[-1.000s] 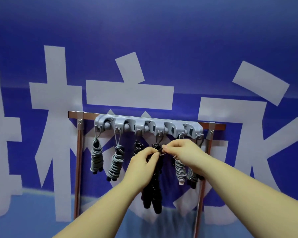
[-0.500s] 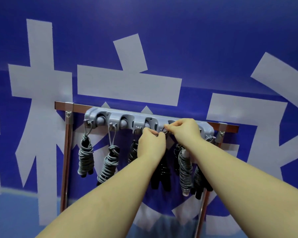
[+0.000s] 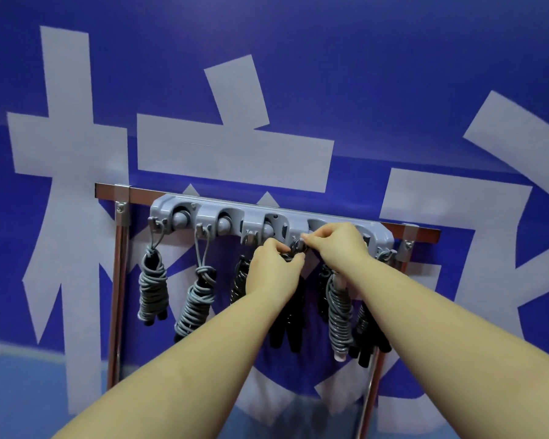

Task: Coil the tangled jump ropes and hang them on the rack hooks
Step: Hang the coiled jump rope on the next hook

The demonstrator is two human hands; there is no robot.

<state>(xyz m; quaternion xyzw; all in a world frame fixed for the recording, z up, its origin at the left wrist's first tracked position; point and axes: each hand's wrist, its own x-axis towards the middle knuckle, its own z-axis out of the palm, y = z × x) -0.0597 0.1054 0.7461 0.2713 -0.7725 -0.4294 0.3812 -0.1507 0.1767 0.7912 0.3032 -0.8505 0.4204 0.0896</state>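
Black coiled rope (image 3: 287, 327) under moulded grey rack (image 3: 267, 218)

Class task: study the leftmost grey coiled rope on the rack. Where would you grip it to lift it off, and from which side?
Probably round the wrapped middle of the leftmost grey rope, coming from the front: the bundle hangs upright, its thin loop over the hook, wall behind.
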